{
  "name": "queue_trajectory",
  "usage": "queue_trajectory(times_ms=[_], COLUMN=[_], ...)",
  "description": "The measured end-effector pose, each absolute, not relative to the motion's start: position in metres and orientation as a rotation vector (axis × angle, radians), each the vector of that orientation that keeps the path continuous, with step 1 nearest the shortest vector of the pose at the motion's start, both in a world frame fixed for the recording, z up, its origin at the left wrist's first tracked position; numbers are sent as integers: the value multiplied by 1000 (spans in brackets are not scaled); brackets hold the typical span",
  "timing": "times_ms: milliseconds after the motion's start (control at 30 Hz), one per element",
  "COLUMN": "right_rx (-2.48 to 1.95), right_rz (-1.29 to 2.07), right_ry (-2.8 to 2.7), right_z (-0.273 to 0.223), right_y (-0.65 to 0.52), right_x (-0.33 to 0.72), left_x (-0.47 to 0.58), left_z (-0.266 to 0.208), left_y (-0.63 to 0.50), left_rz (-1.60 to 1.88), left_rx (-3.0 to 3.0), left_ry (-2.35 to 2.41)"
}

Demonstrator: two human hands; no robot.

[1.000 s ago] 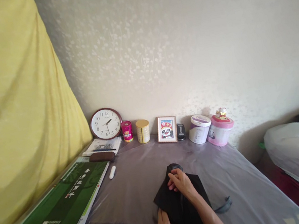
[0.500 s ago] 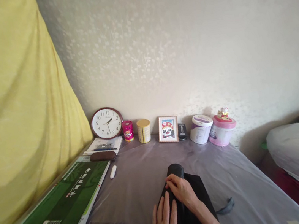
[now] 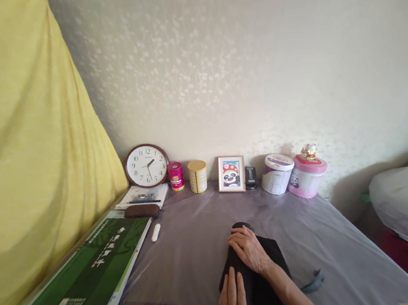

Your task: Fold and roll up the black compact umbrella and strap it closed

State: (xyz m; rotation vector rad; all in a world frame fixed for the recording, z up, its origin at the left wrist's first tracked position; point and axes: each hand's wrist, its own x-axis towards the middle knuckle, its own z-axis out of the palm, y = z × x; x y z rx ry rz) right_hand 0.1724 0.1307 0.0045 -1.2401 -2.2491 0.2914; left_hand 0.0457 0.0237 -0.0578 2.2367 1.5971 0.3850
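Note:
A black piece of folded cloth [image 3: 268, 301] lies on the near part of the table, with a rolled or rounded far end. My left hand [image 3: 231, 302] rests flat along its left side, fingers stretched and held close together. Over the upper part, just below the rounded end, my right hand [image 3: 250, 250] lies palm down with its fingers extended across the fabric. A dark grey strap [image 3: 313, 281] sticks out on the table to the right of the cloth. What is under the fabric is hidden.
Left are a green book [image 3: 94, 271], a brown case [image 3: 142, 210] and a small white object [image 3: 156, 233]. Along the wall stand a clock [image 3: 147, 166], pink tin [image 3: 176, 176], yellow-lidded can [image 3: 198, 176], picture frame [image 3: 231, 174], purple-white tub [image 3: 278, 174] and pink tub [image 3: 306, 176].
My right hand has gone from curled fingers at the cloth to lying flatter, nearer its rounded end. The left hand's fingers have drawn together, and it has shifted slightly right.

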Motion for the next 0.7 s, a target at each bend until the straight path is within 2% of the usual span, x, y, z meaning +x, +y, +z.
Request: queue_trajectory(times_ms=[200, 367, 467, 700], right_rx=[-1379, -1625, -1760, -2072], right_rz=[285, 251, 218, 390], right_ry=[-2163, -1869, -1686, -1375], right_z=[-2, 0, 2, -13], right_y=[166, 175, 161, 99], right_x=[178, 196, 227, 289], left_x=[42, 44, 48, 47], left_z=[-32, -23, -20, -13], left_y=[22, 18, 17, 10], left_rz=[336, 347, 309, 289], left_rx=[2001, 1899, 1858, 1901], left_ry=[1572, 1576, 1616, 1609])
